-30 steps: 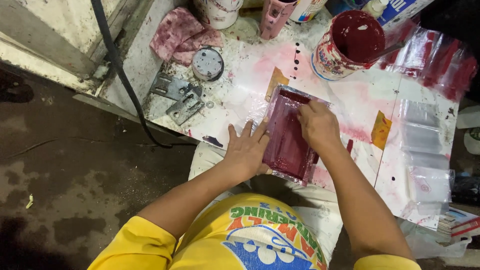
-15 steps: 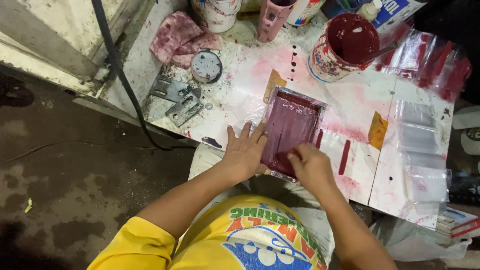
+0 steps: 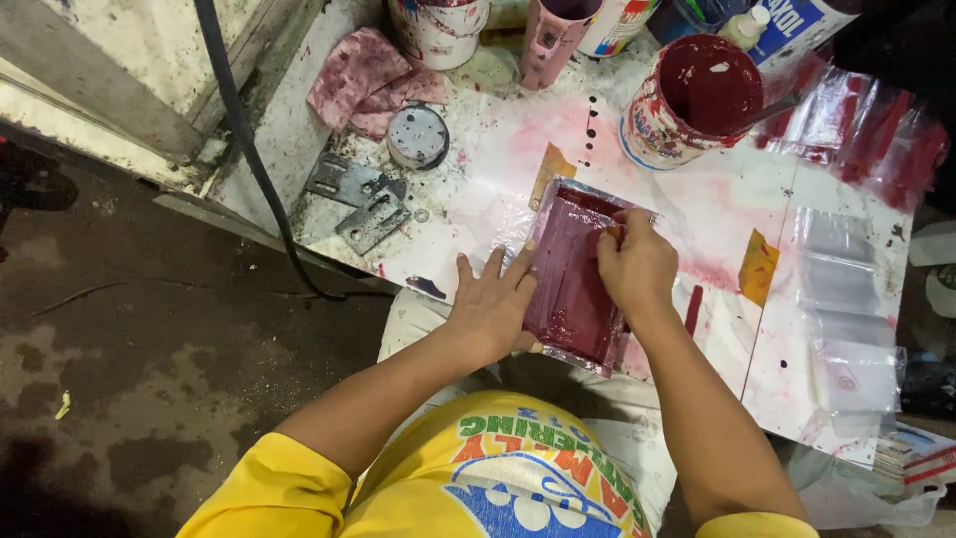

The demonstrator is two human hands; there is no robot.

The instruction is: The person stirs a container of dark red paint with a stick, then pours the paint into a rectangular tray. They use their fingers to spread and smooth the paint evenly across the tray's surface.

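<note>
A small rectangular frame [image 3: 570, 289] coated in dark red paint lies on the white, paint-stained board [image 3: 478, 189] in front of me. My left hand [image 3: 493, 304] presses flat on the frame's left edge with its fingers spread, holding it down. My right hand [image 3: 635, 264] rests on the frame's upper right part. Its fingers are closed on a small scraper that is mostly hidden, with only a tan tip showing. An open can of dark red paint [image 3: 647, 130] stands beyond the frame, with a stick [image 3: 772, 108] leaning in it.
A pink rag [image 3: 363, 80], a round metal lid [image 3: 416, 134] and metal brackets [image 3: 358, 199] lie at the left, beside a black cable [image 3: 249, 149]. Clear plastic bags [image 3: 841, 289] lie at the right. More cans and a pink cup [image 3: 553, 35] stand at the back.
My right hand slid from the frame's far end down to its near end, then back up to the far end. My left hand stayed on the frame's left edge.
</note>
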